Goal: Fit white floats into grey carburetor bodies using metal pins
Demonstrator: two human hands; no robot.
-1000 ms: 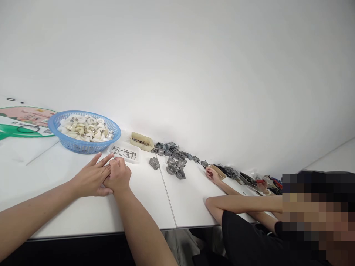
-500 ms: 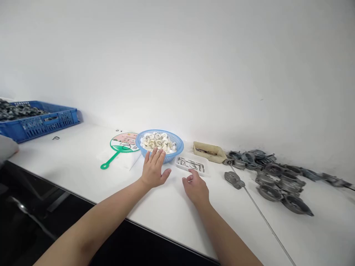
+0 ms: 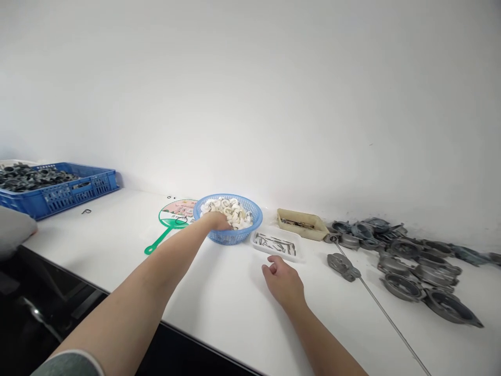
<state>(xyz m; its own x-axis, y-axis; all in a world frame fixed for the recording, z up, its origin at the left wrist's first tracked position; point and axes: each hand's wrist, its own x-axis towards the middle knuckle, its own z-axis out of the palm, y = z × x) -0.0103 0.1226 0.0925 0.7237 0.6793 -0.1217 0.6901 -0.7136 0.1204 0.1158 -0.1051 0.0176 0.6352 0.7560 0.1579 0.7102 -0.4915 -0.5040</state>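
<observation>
My left hand (image 3: pixel 219 221) reaches over the near rim of a round blue plastic basket (image 3: pixel 235 237). Its fingers are down among the small white ring-like parts (image 3: pixel 234 207) and are hidden, so their grip does not show. My right hand (image 3: pixel 285 281) hovers low over the white table, just in front of a small white tray (image 3: pixel 296 245) of thin dark metal pieces. Its thumb and forefinger are a little apart and the other fingers loosely curled; I see nothing in them.
A green-handled fan (image 3: pixel 159 241) lies left of the basket. Behind the white tray stands a cream bin (image 3: pixel 323 228). Grey metal castings (image 3: pixel 403 286) are heaped at right, with a long thin rod (image 3: pixel 385 312). A blue crate (image 3: pixel 70 196) of dark parts sits far left.
My left hand has moved from above the basket's near edge down into the white parts. My right hand stays near the tray. The view has tilted slightly, lowering everything in it.
</observation>
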